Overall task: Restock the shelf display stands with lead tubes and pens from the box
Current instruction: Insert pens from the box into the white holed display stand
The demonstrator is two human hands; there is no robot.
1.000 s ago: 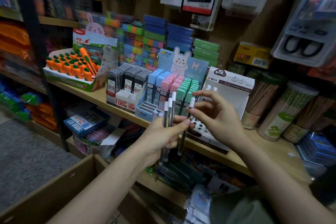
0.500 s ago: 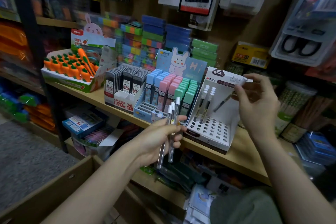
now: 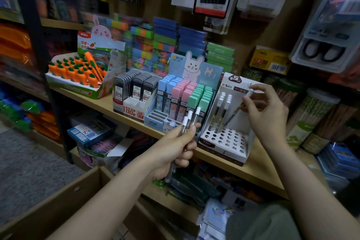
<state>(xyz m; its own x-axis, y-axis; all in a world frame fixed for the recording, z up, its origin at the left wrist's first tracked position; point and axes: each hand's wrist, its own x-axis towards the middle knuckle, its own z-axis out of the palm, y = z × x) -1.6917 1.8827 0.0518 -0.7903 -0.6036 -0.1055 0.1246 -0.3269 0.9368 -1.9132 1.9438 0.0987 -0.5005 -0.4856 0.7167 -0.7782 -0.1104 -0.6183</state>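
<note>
Nearest, the cardboard box (image 3: 64,197) sits at the lower left. Above it the left hand (image 3: 173,150) grips three white-capped pens (image 3: 187,124), long axes near upright, caps up and tilted slightly right. Farther on, the right hand (image 3: 266,111) pinches a single pen (image 3: 238,106) slanted cap up-right, tip down-left over the white perforated pen stand (image 3: 224,138), where four pens (image 3: 221,111) stand. Half a second ago this pen sat higher against the stand's back card; it now reaches lower toward the holes.
</note>
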